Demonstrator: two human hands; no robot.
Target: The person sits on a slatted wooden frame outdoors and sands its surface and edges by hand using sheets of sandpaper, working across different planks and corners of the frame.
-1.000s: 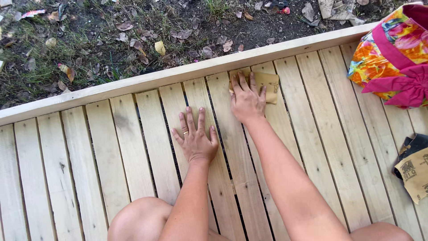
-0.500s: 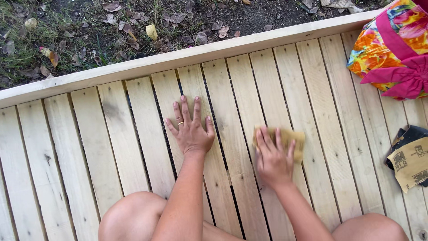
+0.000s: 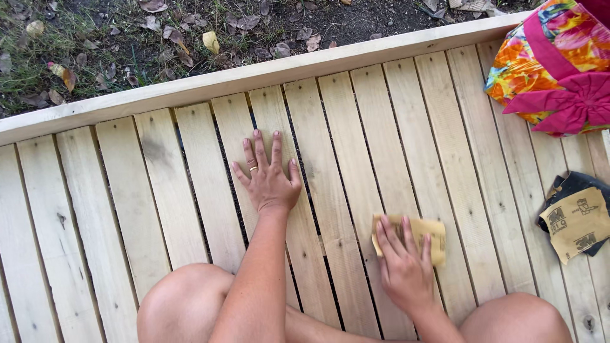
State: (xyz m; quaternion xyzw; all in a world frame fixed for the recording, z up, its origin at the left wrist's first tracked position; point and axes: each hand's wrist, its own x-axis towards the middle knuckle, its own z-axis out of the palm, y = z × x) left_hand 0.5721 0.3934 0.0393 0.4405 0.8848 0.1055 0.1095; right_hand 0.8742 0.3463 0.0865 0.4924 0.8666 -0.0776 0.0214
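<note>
My right hand (image 3: 405,267) lies flat with fingers spread on a folded sheet of tan sandpaper (image 3: 431,234), pressing it against a pale wooden slat (image 3: 387,140) close to my knees. My left hand (image 3: 267,174) rests open, palm down, on the slats to the left, fingers spread and a ring on one finger. It holds nothing. Both my knees show at the bottom edge.
The slatted wooden deck ends at a raised border board (image 3: 267,73), with soil and dry leaves (image 3: 190,32) beyond. A bright floral bag with a pink bow (image 3: 559,70) sits at the top right. More sandpaper sheets (image 3: 575,219) lie at the right edge.
My right hand has slid the sandpaper along the slat from the border board back toward my knees. My left hand has stayed flat in about the same place.
</note>
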